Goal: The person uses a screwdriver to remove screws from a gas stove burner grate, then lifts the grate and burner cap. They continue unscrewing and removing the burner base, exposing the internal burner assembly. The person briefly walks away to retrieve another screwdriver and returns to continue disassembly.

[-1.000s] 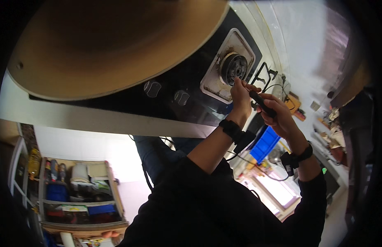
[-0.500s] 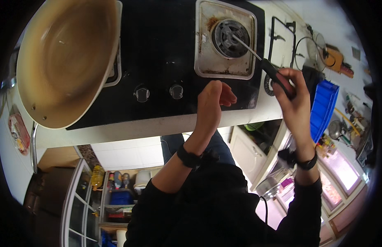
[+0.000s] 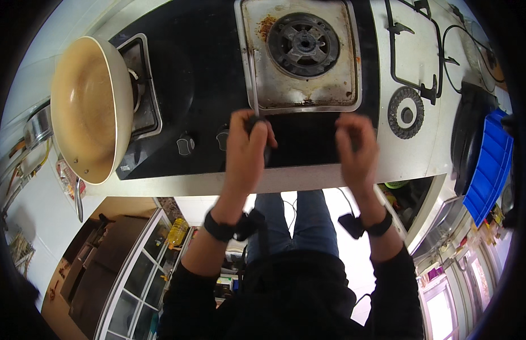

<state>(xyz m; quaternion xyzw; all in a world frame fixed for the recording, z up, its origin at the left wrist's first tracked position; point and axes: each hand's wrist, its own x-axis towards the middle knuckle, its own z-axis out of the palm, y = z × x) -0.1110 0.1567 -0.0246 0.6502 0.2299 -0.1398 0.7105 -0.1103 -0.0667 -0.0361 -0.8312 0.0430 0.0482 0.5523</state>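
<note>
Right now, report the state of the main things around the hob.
Screwdriver: gripped in left hand
Right hand: blurred, fingers curled
Pan: empty
Grate: lying on the counter
Right burner: no flame showing, grate off
Toothed black ring: flat on the counter
Drip tray: stained

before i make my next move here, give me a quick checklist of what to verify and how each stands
1. Screwdriver held in the left hand: ok.
2. Right hand free: cannot tell; it is blurred, its fingers curled.
3. Right burner without flame: ok, none shows.
4. Pot stand and toothed ring off that burner: ok, both lie on the counter to its right.
5. Frying pan clear of the left tray: not ok, it covers part of it.
6. Knobs turned off: cannot tell.
</note>
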